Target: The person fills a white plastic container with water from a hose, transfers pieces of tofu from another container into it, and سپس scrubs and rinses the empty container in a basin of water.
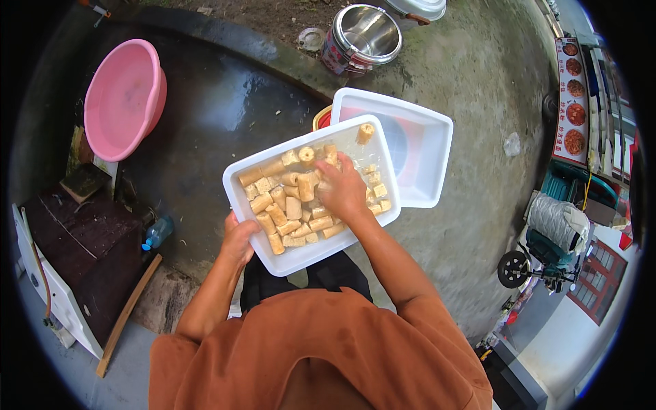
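Observation:
My left hand [238,236] grips the near left corner of a white plastic tub [294,262], thumb over the rim. The tub is tilted in front of my body and holds many tan, porous, cylindrical food pieces [293,207] in some liquid. One piece [365,133] lies apart at the far right corner. My right hand [341,187] reaches into the tub, its fingers down among the pieces; whether they grasp any is hidden. A second white tub [428,177], with no food pieces visible in it, sits just behind and to the right.
A red container with a yellow rim [322,117] shows behind the tubs. A pink basin [123,102] stands left, near a blue plastic bottle [160,233] and a wooden strip [130,313]. Ahead is a steel-lined insulated bucket [366,38] beside a concrete kerb [277,56]. A scooter [538,256] stands right.

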A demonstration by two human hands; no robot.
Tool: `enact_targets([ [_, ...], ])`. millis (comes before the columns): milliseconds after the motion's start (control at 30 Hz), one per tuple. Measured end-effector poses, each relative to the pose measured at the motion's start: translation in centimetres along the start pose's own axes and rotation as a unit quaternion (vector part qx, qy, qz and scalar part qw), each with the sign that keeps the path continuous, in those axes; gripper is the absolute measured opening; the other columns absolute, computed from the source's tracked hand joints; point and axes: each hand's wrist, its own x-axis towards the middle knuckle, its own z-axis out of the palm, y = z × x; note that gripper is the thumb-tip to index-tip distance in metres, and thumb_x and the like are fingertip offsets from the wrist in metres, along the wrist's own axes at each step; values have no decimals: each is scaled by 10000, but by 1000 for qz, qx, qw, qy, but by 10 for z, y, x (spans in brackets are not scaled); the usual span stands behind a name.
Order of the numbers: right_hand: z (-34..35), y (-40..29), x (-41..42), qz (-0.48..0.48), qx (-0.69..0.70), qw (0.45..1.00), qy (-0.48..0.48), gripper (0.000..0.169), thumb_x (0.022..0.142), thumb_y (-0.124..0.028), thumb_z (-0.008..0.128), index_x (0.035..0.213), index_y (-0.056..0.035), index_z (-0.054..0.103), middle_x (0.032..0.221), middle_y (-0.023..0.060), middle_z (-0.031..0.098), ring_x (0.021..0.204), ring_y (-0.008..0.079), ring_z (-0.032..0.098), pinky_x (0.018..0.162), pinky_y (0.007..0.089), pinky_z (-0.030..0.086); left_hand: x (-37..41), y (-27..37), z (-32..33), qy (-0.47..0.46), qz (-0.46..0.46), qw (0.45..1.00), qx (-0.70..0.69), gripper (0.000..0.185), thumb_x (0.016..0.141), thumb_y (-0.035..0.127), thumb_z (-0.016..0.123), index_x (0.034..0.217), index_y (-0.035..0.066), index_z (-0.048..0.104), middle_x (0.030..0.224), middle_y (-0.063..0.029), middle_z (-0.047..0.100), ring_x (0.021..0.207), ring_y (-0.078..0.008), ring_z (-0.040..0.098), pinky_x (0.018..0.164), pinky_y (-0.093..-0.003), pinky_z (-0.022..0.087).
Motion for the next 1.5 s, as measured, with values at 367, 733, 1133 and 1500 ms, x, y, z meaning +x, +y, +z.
enact_targets([
  [367,-97,100,5,73,4,975,210,567,573,-25,650,1123,-155,621,1266,183,464,1082,301,549,898,355,464,2,0,11,13,2,1000,-1,583,604,-89,454,1186,-58,450,1110,-154,572,1015,-268,593,898,-383,480],
  [733,-70,37,19,-119,58,987,94,747,571,-218,804,1260,-170,520,1365,159,396,1249,342,399,1006,434,374,1,9,26,9,8,1000,-1,600,605,-82,457,1204,-73,434,1128,-160,567,1036,-269,587,910,-389,476],
  [1133,12,-16,14,-71,35,997,18,402,657,-118,687,1044,-206,623,1219,187,468,1066,345,529,851,436,465,3,14,26,3,16,1000,2,615,601,-85,465,1215,-52,433,1129,-139,565,1026,-253,586,916,-381,465],
  [1500,-84,101,10,61,56,980,182,415,668,-56,654,1078,-110,641,1111,146,568,1062,298,536,849,361,462,13,12,28,22,6,999,29,615,597,-78,474,1210,-41,432,1109,-125,569,1018,-236,584,911,-370,465],
])
